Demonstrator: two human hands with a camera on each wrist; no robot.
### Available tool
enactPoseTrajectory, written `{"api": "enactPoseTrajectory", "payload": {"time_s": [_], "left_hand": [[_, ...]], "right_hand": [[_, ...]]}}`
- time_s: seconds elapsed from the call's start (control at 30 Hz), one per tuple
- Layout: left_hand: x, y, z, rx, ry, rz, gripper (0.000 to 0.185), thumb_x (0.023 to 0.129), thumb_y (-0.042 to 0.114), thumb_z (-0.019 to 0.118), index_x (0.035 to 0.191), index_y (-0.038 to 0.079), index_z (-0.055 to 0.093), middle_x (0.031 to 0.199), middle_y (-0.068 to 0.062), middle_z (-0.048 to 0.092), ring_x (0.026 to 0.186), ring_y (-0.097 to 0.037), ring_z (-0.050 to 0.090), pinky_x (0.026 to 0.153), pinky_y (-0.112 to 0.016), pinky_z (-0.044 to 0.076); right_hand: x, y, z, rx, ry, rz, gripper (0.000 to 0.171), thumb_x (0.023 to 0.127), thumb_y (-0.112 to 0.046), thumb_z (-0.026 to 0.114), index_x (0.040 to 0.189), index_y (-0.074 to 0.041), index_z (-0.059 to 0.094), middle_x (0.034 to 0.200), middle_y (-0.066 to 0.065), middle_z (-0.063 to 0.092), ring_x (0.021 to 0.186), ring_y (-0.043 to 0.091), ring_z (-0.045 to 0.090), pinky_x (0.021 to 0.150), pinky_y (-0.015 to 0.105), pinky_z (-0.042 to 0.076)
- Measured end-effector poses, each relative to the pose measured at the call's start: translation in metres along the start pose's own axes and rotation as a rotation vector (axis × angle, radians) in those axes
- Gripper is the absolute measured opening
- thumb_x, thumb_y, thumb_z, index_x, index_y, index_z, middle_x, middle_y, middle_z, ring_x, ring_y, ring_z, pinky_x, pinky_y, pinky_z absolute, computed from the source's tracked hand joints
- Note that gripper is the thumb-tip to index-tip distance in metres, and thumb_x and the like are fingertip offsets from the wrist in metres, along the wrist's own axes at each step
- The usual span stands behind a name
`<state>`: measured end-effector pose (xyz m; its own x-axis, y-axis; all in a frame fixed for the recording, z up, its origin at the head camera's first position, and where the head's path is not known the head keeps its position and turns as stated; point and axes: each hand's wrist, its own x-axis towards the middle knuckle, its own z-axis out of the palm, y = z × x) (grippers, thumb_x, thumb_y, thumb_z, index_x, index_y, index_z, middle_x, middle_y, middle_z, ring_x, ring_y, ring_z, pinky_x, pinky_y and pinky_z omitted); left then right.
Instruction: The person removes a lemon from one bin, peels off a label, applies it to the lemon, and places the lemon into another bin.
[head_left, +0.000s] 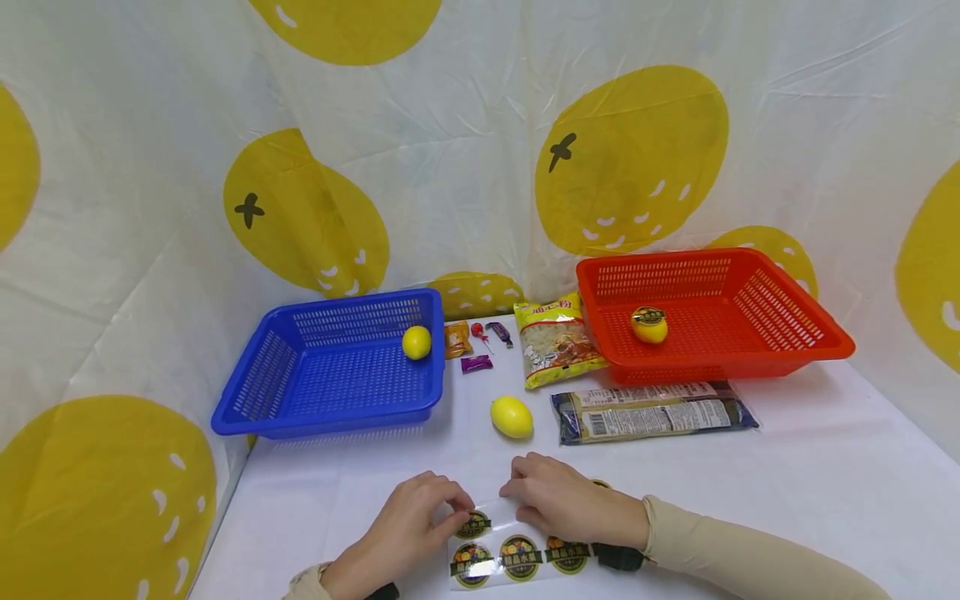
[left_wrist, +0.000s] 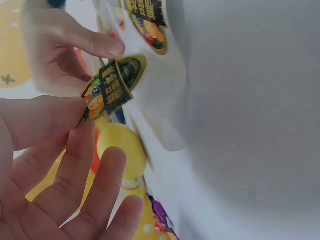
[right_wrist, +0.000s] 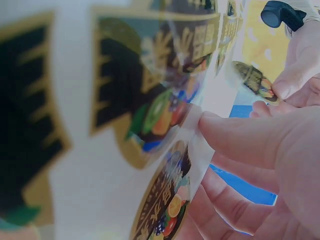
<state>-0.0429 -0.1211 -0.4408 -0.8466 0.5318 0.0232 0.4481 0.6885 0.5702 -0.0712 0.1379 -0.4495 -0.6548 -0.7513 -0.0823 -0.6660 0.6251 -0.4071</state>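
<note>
A clear sticker sheet [head_left: 510, 557] with round fruit labels lies at the table's near edge. My left hand [head_left: 461, 510] pinches one label [head_left: 474, 525] between thumb and forefinger. In the left wrist view that label [left_wrist: 112, 87] is half peeled and stands off the sheet [left_wrist: 167, 95]. My right hand [head_left: 516, 487] holds the sheet's far edge; the right wrist view shows its thumb [right_wrist: 240, 135] on top of the sheet [right_wrist: 150, 100] with fingers underneath. A bare yellow lemon [head_left: 512, 417] sits just beyond both hands.
A blue basket [head_left: 247, 408] at left holds one lemon [head_left: 416, 342]. A red basket [head_left: 810, 337] at right holds a labelled lemon [head_left: 649, 325]. Between them lie a snack bag [head_left: 557, 343], small candies [head_left: 476, 350] and a long dark packet [head_left: 652, 412]. A spotted cloth backs the table.
</note>
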Motion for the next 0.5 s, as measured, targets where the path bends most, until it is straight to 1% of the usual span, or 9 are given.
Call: {"api": "enactPoseTrajectory", "payload": {"time_s": [0.23, 0.5], "left_hand": [[-0.0018, 0.0054, -0.0062, -0.020, 0.017, -0.005, 0.008, 0.092, 0.018, 0.076, 0.095, 0.025, 0.077, 0.088, 0.019, 0.072, 0.086, -0.003, 0.062, 0.075, -0.021, 0.049], [-0.0017, 0.0068, -0.0082, -0.035, 0.011, -0.008, 0.008, 0.092, 0.018, 0.075, 0.096, 0.025, 0.077, 0.090, 0.019, 0.072, 0.087, -0.003, 0.062, 0.075, -0.020, 0.049]], "right_hand": [[-0.0009, 0.0005, 0.0000, -0.002, -0.002, -0.003, 0.028, 0.093, -0.024, 0.076, 0.122, -0.022, 0.075, 0.104, -0.008, 0.066, 0.091, 0.004, 0.052, 0.083, 0.025, 0.052], [-0.0015, 0.0032, 0.0018, 0.000, 0.003, -0.012, 0.030, 0.094, -0.024, 0.075, 0.124, -0.022, 0.074, 0.105, -0.008, 0.065, 0.090, 0.003, 0.051, 0.081, 0.022, 0.052]]}}
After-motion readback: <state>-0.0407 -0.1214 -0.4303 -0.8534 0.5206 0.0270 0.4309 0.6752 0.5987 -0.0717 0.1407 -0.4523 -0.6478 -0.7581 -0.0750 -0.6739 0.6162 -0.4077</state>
